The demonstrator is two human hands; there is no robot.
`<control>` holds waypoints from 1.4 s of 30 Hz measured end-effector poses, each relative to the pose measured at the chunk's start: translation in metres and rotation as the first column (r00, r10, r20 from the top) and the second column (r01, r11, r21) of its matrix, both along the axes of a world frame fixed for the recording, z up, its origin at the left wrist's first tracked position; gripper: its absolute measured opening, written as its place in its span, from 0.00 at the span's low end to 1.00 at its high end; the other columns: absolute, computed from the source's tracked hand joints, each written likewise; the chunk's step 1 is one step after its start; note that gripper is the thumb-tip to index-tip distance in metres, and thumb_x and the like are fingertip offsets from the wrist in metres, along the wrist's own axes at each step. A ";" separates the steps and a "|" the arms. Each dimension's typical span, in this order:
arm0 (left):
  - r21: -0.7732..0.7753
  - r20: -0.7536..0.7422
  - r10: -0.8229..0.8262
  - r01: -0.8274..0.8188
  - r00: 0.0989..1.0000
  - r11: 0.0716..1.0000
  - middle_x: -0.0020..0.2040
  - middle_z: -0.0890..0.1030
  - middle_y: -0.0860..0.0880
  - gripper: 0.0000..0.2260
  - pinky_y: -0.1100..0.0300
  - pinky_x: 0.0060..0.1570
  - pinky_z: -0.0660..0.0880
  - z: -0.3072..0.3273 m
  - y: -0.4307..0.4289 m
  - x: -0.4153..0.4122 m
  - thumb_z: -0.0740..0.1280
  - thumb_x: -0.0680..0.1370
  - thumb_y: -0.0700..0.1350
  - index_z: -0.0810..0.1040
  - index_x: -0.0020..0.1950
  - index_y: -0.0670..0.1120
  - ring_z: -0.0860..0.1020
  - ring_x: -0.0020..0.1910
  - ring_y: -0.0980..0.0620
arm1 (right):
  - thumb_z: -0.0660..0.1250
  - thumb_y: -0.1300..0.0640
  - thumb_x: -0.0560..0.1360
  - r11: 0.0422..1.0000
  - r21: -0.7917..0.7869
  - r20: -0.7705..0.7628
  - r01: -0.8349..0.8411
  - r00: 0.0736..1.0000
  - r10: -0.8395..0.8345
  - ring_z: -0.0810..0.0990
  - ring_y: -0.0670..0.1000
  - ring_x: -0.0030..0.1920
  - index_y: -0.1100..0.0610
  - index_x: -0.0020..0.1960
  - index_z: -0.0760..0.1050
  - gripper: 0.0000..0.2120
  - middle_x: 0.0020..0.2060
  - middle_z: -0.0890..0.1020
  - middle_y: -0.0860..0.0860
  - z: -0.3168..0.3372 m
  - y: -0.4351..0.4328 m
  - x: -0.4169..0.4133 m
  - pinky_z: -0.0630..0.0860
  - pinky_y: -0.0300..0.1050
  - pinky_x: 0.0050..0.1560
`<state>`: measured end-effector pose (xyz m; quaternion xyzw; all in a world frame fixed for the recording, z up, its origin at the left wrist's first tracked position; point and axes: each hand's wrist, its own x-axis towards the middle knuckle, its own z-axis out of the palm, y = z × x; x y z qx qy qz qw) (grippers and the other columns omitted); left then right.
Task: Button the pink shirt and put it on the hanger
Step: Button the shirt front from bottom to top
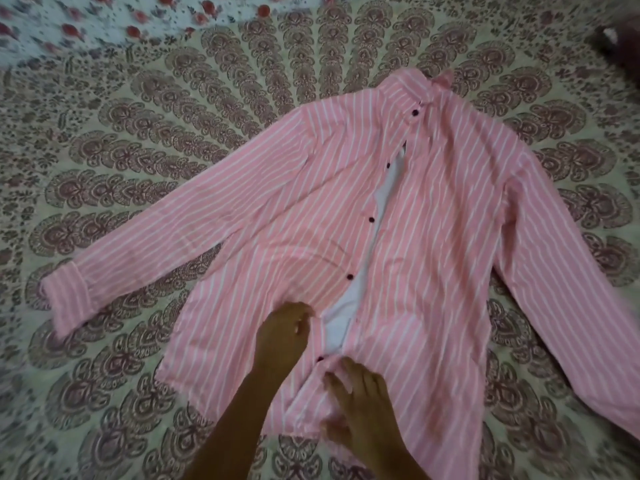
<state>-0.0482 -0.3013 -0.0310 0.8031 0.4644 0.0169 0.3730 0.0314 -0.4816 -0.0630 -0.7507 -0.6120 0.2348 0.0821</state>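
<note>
Shirt: the pink shirt [433, 216] lies face up and spread flat on a patterned bedsheet [138, 140], collar far from the hands, hem nearest them, both sleeves thrown out to the sides
Left hand: the left hand [284, 336] rests on the left front panel just beyond the right hand, fingers curled at the panel's edge – whether they pinch cloth or a button I cannot tell
Right hand: the right hand [360, 403] lies on the bunched cloth near the hem, fingers spread and pressing down, not clamped on anything that shows
Lowest button: a dark button [320, 358] sits between the two hands, where the panels meet – likely the one being worked, though fastened or not is unclear
Other buttons: four more dark ones run away from the hands toward the collar, the nearest [349, 276] beside an open gap with white lining showing
Progress: early – buttoning barely begun, most of the front open
Left to do: remaining buttons, then hanging; no hanger in view
Writing: no brand, label or text readable
</note>
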 end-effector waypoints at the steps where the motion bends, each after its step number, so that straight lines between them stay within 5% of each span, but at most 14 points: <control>1: -0.008 -0.094 0.008 -0.008 0.996 1.000 0.46 0.83 0.48 0.11 0.56 0.46 0.77 0.003 -0.006 -0.012 0.61 0.72 0.46 0.81 0.48 0.48 0.81 0.45 0.47 | 0.67 0.34 0.59 1.000 0.008 0.004 0.010 1.000 -0.010 0.77 0.53 0.54 0.46 0.58 0.71 0.31 0.59 0.73 0.53 0.003 0.000 -0.001 0.69 0.48 0.53; 3: -0.079 -0.245 -0.064 0.046 0.967 0.996 0.51 0.81 0.48 0.11 0.57 0.48 0.73 0.002 -0.024 -0.037 0.66 0.71 0.48 0.79 0.52 0.48 0.79 0.51 0.47 | 0.72 0.40 0.58 0.999 0.007 0.033 0.046 0.998 -0.046 0.77 0.51 0.54 0.42 0.54 0.73 0.26 0.56 0.77 0.50 0.007 0.001 -0.006 0.75 0.47 0.49; 7: -0.049 -0.304 -0.141 0.133 0.942 0.990 0.54 0.77 0.46 0.17 0.52 0.47 0.75 -0.003 -0.048 -0.060 0.73 0.69 0.44 0.75 0.56 0.47 0.77 0.54 0.44 | 0.77 0.48 0.53 0.995 -0.004 0.018 0.098 0.995 -0.098 0.80 0.49 0.50 0.43 0.48 0.78 0.23 0.52 0.80 0.47 0.015 0.005 -0.009 0.76 0.45 0.49; 11: -0.040 -0.266 -0.109 0.102 0.958 0.994 0.49 0.78 0.45 0.09 0.53 0.47 0.74 -0.006 -0.050 -0.056 0.63 0.72 0.36 0.77 0.49 0.46 0.79 0.48 0.43 | 0.69 0.54 0.63 0.992 0.123 -0.132 -0.028 0.990 0.045 0.76 0.49 0.58 0.50 0.52 0.74 0.17 0.55 0.80 0.48 0.016 -0.007 -0.004 0.66 0.42 0.58; 14: -0.191 -0.208 -0.222 0.183 0.953 0.964 0.48 0.80 0.44 0.10 0.54 0.47 0.75 -0.009 -0.045 -0.069 0.61 0.72 0.33 0.79 0.48 0.43 0.79 0.48 0.43 | 0.60 0.59 0.64 0.995 0.096 -0.276 -0.023 0.960 0.049 0.79 0.48 0.47 0.51 0.44 0.71 0.09 0.43 0.82 0.48 0.026 -0.025 -0.008 0.73 0.46 0.54; 16: -0.294 -0.287 -0.388 0.305 0.876 0.906 0.53 0.80 0.46 0.12 0.56 0.50 0.73 -0.005 -0.044 -0.080 0.61 0.73 0.33 0.79 0.50 0.45 0.78 0.53 0.46 | 0.59 0.57 0.64 0.998 0.038 -0.302 -0.044 0.952 0.053 0.76 0.48 0.40 0.52 0.40 0.70 0.06 0.36 0.80 0.47 0.030 -0.036 -0.014 0.75 0.47 0.49; 19: -0.294 -0.424 -0.471 0.374 0.774 0.880 0.58 0.77 0.49 0.14 0.57 0.57 0.69 0.001 -0.050 -0.094 0.60 0.74 0.35 0.78 0.54 0.49 0.74 0.60 0.49 | 0.57 0.51 0.69 0.999 -0.027 -0.217 -0.018 0.976 0.012 0.78 0.50 0.41 0.53 0.39 0.73 0.08 0.35 0.79 0.48 0.032 -0.043 -0.028 0.74 0.45 0.47; 22: -0.200 -0.458 -0.406 0.354 0.791 0.914 0.58 0.76 0.49 0.15 0.58 0.55 0.68 0.009 -0.065 -0.098 0.60 0.74 0.36 0.76 0.57 0.50 0.73 0.61 0.49 | 0.57 0.46 0.72 0.972 -0.024 -0.161 0.233 0.959 -0.234 0.79 0.53 0.37 0.54 0.42 0.74 0.13 0.32 0.79 0.50 0.032 -0.044 -0.045 0.69 0.41 0.38; 25: -0.060 -0.305 -0.229 0.221 0.925 0.973 0.55 0.79 0.50 0.12 0.58 0.51 0.71 0.017 -0.072 -0.091 0.60 0.76 0.39 0.77 0.55 0.50 0.76 0.55 0.48 | 0.61 0.42 0.73 0.868 -0.172 -0.137 0.466 0.861 -0.489 0.79 0.53 0.42 0.55 0.50 0.72 0.16 0.39 0.80 0.51 0.032 -0.036 -0.054 0.71 0.42 0.40; 29: -0.073 -0.164 -0.198 0.188 0.966 0.979 0.48 0.80 0.49 0.07 0.57 0.44 0.72 0.012 -0.080 -0.074 0.63 0.76 0.47 0.74 0.53 0.49 0.78 0.49 0.48 | 0.72 0.37 0.60 0.857 -0.267 0.133 0.440 0.898 -0.420 0.79 0.57 0.40 0.60 0.51 0.73 0.31 0.41 0.80 0.55 0.024 -0.022 -0.068 0.75 0.48 0.37; 32: -0.097 -0.212 -0.159 0.141 0.964 0.985 0.52 0.77 0.47 0.16 0.52 0.47 0.75 0.000 -0.090 -0.066 0.68 0.73 0.53 0.70 0.56 0.48 0.76 0.52 0.46 | 0.77 0.48 0.55 0.850 -0.215 0.238 0.480 0.870 -0.431 0.79 0.58 0.34 0.61 0.45 0.74 0.25 0.35 0.79 0.56 0.022 -0.020 -0.077 0.75 0.48 0.31; 37: 0.035 -0.250 -0.053 0.064 0.967 0.997 0.50 0.77 0.42 0.15 0.51 0.45 0.73 -0.007 -0.103 -0.053 0.68 0.73 0.46 0.70 0.55 0.43 0.76 0.50 0.42 | 0.65 0.59 0.71 0.795 -0.133 0.029 0.592 0.804 -0.594 0.79 0.60 0.40 0.60 0.51 0.72 0.10 0.40 0.80 0.57 0.028 -0.031 -0.071 0.70 0.47 0.35; 42: -0.157 -0.073 -0.019 0.007 0.997 0.988 0.37 0.80 0.44 0.08 0.62 0.34 0.69 0.001 -0.092 -0.065 0.66 0.71 0.35 0.79 0.49 0.41 0.77 0.36 0.48 | 0.59 0.62 0.75 0.748 -0.068 -0.163 0.660 0.732 -0.661 0.79 0.59 0.35 0.59 0.54 0.71 0.09 0.35 0.80 0.58 0.040 -0.040 -0.057 0.66 0.43 0.32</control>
